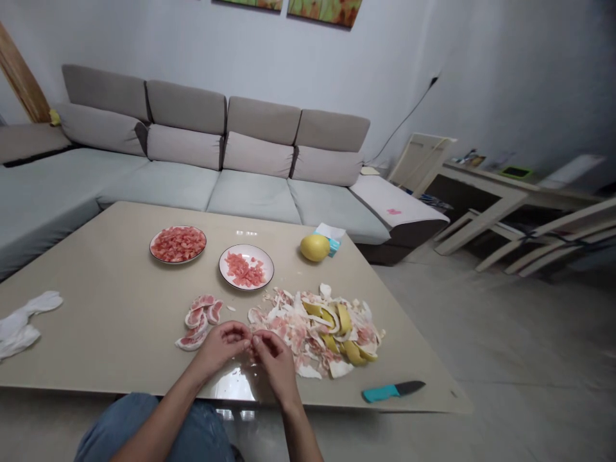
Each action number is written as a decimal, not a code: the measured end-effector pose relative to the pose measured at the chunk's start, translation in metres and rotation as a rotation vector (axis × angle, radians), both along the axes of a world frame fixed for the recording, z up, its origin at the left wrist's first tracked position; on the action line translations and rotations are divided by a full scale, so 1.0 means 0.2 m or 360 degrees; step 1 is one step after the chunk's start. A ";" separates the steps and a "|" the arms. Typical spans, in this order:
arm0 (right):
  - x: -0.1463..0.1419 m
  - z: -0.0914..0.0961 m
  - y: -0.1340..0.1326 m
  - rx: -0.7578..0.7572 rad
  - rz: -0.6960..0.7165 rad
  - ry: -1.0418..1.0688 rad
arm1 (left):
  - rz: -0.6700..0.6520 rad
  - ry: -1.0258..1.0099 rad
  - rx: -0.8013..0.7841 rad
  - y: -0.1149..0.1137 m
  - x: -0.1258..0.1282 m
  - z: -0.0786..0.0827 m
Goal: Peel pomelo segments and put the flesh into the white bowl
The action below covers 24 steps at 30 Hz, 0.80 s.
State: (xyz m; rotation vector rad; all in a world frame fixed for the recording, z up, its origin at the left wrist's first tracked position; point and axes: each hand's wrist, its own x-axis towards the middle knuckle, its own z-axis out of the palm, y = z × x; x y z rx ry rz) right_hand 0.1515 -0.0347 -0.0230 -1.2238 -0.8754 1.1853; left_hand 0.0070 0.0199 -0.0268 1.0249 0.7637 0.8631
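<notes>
left plate and right plate on table, segments before them, peel pile further right, knife nearest

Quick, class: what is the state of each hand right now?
Left hand: curled shut, fingertips pinching; what it holds is too small to tell.
Right hand: curled shut, fingertips against the left's.

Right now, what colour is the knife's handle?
Turquoise, with a dark blade; the knife shows clearly in the head view.
</notes>
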 end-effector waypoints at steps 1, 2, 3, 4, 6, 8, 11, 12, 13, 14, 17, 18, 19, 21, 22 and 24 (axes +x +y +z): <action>0.00 -0.01 0.00 -0.0024 -0.0006 0.0067 | 0.0010 -0.0039 -0.0023 0.00 0.00 0.00; -0.01 -0.02 0.01 -0.0045 -0.0017 0.0135 | 0.0022 -0.0082 -0.0049 -0.01 0.00 0.01; -0.01 -0.03 0.01 -0.0055 -0.0027 0.0189 | 0.0038 -0.0123 -0.0072 -0.01 0.00 0.01; -0.01 -0.04 0.01 -0.0057 -0.0038 0.0226 | 0.0051 -0.0162 -0.0090 -0.01 0.00 0.02; -0.02 -0.05 0.01 -0.0048 -0.0056 0.0286 | 0.0070 -0.0238 -0.0137 -0.01 0.00 0.02; -0.02 -0.06 0.01 -0.0045 -0.0066 0.0354 | 0.0095 -0.0319 -0.0210 -0.01 -0.01 0.03; 0.00 -0.05 0.00 -0.0068 -0.0080 0.0435 | 0.0138 -0.0426 -0.0340 0.00 -0.02 0.04; 0.01 -0.04 0.00 -0.0074 -0.0079 0.0454 | 0.0141 -0.0452 -0.0372 0.00 -0.03 0.04; 0.02 -0.03 0.00 -0.0078 -0.0066 0.0471 | 0.0135 -0.0473 -0.0395 0.00 -0.04 0.05; 0.03 -0.02 -0.01 -0.0083 -0.0043 0.0493 | 0.0118 -0.0492 -0.0413 0.00 -0.04 0.05; 0.05 -0.01 -0.02 -0.0102 0.0015 0.0598 | 0.0010 -0.0519 -0.0461 -0.01 -0.04 0.06; 0.05 -0.01 -0.02 -0.0115 0.0012 0.0649 | -0.0028 -0.0514 -0.0468 -0.01 -0.04 0.06; 0.05 -0.01 -0.02 -0.0127 -0.0001 0.0708 | -0.0056 -0.0503 -0.0466 -0.02 -0.04 0.06; 0.06 -0.02 -0.03 -0.0139 -0.0026 0.0816 | -0.0075 -0.0458 -0.0442 -0.02 -0.03 0.06; 0.06 -0.02 -0.03 -0.0140 -0.0026 0.0852 | -0.0077 -0.0424 -0.0428 -0.02 -0.03 0.05; 0.06 -0.03 -0.03 -0.0136 -0.0012 0.0880 | -0.0095 -0.0336 -0.0406 -0.02 -0.02 0.05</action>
